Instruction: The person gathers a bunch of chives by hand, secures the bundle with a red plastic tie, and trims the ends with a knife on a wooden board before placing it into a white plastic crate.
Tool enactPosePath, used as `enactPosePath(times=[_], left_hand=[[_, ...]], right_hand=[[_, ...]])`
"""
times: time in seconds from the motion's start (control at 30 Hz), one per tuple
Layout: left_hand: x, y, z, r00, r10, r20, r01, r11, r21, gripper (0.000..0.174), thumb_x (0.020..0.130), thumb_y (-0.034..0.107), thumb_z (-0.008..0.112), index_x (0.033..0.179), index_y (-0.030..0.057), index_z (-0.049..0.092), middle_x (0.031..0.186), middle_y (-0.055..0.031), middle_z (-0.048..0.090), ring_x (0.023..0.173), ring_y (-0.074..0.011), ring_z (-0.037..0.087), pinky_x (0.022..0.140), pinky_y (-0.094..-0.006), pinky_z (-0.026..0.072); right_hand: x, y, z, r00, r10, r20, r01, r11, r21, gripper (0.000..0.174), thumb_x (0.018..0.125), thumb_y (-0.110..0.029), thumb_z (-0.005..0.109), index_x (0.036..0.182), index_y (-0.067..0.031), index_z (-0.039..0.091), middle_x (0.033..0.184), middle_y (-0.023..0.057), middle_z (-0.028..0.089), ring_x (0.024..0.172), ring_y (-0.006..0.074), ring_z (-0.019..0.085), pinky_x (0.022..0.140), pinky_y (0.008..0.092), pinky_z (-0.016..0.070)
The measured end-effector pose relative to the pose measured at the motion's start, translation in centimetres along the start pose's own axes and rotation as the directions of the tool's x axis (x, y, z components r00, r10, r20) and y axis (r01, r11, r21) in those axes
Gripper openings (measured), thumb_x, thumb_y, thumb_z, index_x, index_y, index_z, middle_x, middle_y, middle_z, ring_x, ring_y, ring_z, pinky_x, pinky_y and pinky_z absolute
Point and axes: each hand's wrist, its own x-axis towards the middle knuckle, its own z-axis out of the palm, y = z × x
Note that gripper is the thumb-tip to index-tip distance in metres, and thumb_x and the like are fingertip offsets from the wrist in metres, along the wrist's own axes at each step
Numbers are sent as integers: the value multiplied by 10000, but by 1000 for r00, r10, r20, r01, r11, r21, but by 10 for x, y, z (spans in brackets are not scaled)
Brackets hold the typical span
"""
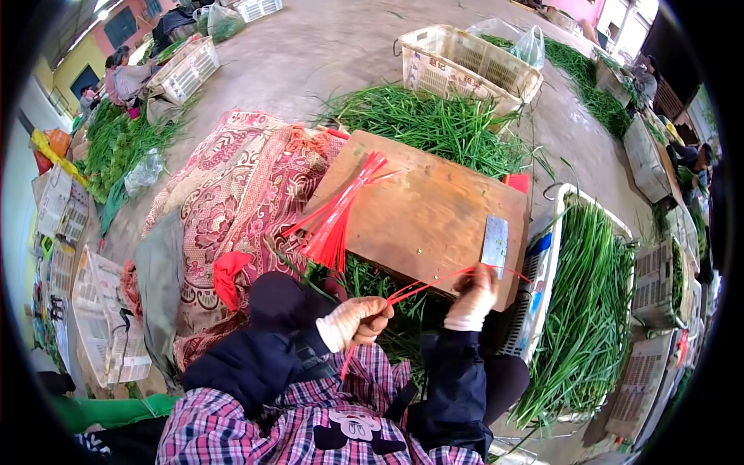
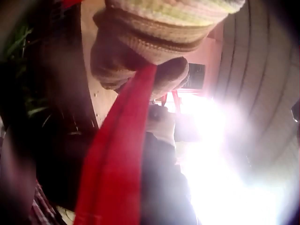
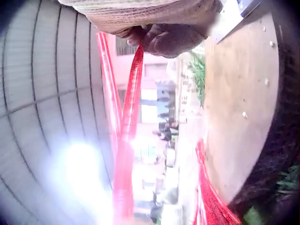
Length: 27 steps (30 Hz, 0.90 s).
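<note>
Red plastic strips (image 1: 418, 288) stretch between the two gloved hands, over the near edge of a wooden board (image 1: 442, 201). The left hand (image 1: 358, 321) pinches them at one end, and a tail hangs below it toward the lap. The right hand (image 1: 473, 294) has its fingers curled round the other end, beside a flat metal blade (image 1: 494, 242) lying on the board. In the left wrist view a broad red strip (image 2: 117, 150) runs out from under the fingers. Two strip lengths (image 3: 127, 126) come from the right hand in the right wrist view. A bundle of red strips (image 1: 339, 217) lies across the board's left side.
On the right stands a white crate (image 1: 570, 190) full of long green leaves (image 1: 581, 302). More leaves (image 1: 434, 124) lie behind the board, near another white crate (image 1: 465, 58). A patterned red cloth (image 1: 232, 186) spreads out at left. People sit farther off among crates.
</note>
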Motion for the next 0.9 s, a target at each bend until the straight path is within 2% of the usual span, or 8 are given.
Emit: enactPosePath(times=[0.2,0.27,0.33,0.4,0.6,0.7,0.8,0.9], left_hand=[[-13,125,-17,786,438,-436,-241,867,437,248,947,272,544,890,39,607,630,10,536,408,-62,405,342,-217,293],[5,171,-59,753,638,-161,-354,599,718,217,956,230,510,897,41,601,645,18,552,416,-48,433,352,-196,323],[41,206,-88,640,704,-308,-152,508,848,186,925,193,537,916,26,619,678,-29,579,471,-91,503,429,-255,414],[74,228,-135,560,828,-31,186,-89,978,212,891,192,558,984,27,653,796,-114,652,681,-214,630,639,-349,510],[101,227,-161,776,630,-22,261,-288,921,385,888,355,543,1116,67,660,1087,-215,649,1060,-332,609,923,-387,455],[96,229,-164,839,533,-110,148,-30,988,414,890,377,535,1111,48,654,1075,-205,655,1043,-336,612,911,-391,461],[101,236,-155,702,712,6,379,-380,844,318,833,246,631,1045,9,644,965,-199,653,938,-326,628,828,-388,490],[83,212,-85,455,843,288,57,-350,935,199,833,162,634,991,41,649,936,-170,651,913,-331,629,815,-376,497]], right_hand=[[61,-15,-61,946,35,-321,19,986,165,79,875,-163,619,894,-91,594,753,-6,566,591,93,534,428,201,335],[66,-7,-80,966,42,-253,0,987,163,105,885,-192,624,924,-97,599,797,-15,586,617,101,555,439,201,337],[57,-7,-69,964,84,-251,-49,988,144,116,892,-193,615,951,-99,580,812,-13,586,629,104,561,458,202,358],[48,-1,-58,978,76,-196,-56,993,106,132,896,-188,605,974,-96,553,837,-6,595,624,100,550,472,195,376],[30,10,-46,988,148,-49,-144,987,75,107,890,-185,610,927,-95,564,812,6,618,627,81,546,481,204,393],[26,13,-32,983,177,-57,-175,984,31,110,869,-184,624,910,-87,590,770,-1,609,629,88,549,497,216,399],[25,12,-27,982,184,-39,-182,982,51,136,836,-197,652,895,-83,608,722,17,593,618,104,543,499,226,391],[12,-5,-11,985,132,-109,-122,988,90,120,860,-156,635,922,-61,593,767,38,583,644,126,557,498,243,412]])
